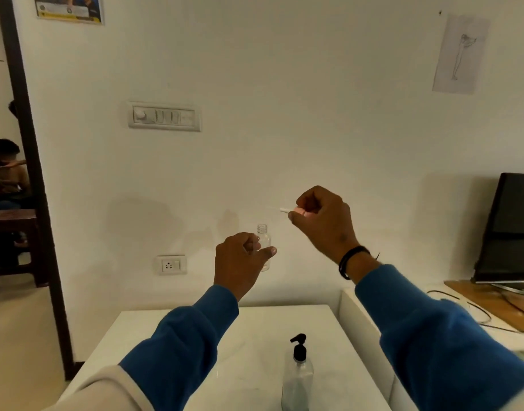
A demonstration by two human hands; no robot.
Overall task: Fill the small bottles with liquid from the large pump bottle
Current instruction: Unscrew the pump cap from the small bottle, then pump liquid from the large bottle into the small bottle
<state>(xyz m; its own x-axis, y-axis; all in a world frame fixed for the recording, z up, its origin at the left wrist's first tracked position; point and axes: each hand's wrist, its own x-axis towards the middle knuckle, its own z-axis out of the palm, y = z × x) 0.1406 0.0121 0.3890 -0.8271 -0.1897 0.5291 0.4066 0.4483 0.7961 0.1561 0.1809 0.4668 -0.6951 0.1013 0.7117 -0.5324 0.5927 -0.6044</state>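
I can't read any writing here. The poster [69, 8] up on the wall in front of me carries print, but it is too blurred to make out.

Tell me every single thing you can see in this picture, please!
small bottle: 1, clear, uncapped, held up in the air before the wall
cap with tube: 1, pink and white, held up right of the small bottle
pump bottle: 1, clear with black pump, standing on the table
table: 1, white, at the bottom
switch panel: 1, white, on the wall
wall socket: 1, white, low on the wall
monitor: 1, black, far right
drawing: 1, pale paper, upper right wall
poster: 1, yellow and blue, top left
left hand: 1, blue sleeve, grip on the small bottle
right hand: 1, blue sleeve, black wristband, pinching the cap
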